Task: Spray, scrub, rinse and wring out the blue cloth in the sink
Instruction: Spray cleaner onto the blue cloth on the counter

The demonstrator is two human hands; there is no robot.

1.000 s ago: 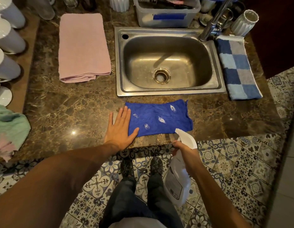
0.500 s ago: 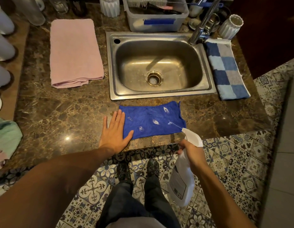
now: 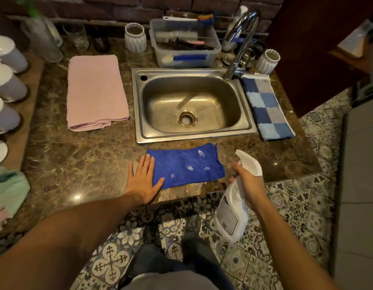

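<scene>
The blue cloth point(image 3: 186, 165) lies spread flat on the marble counter, just in front of the steel sink point(image 3: 193, 105), with several white foam spots on it. My left hand point(image 3: 142, 178) rests flat, fingers apart, pressing the cloth's left edge against the counter. My right hand point(image 3: 247, 181) grips a white spray bottle point(image 3: 233, 214) by its neck, held off the counter's front edge to the right of the cloth, nozzle pointing up and left. The sink basin holds nothing, and the tap point(image 3: 241, 40) stands at its back right corner.
A folded pink towel point(image 3: 95, 92) lies left of the sink, a blue checked towel point(image 3: 266, 107) to its right. A plastic tub of brushes point(image 3: 184, 46) and white ribbed cups stand behind. White mugs point(image 3: 6, 84) line the left ledge, with a green cloth point(image 3: 8, 187) below them.
The right hand has moved the spray bottle right and slightly up, away from the cloth; the spray stream seen before has stopped. The left hand still presses the cloth. The camera has tilted upward.
</scene>
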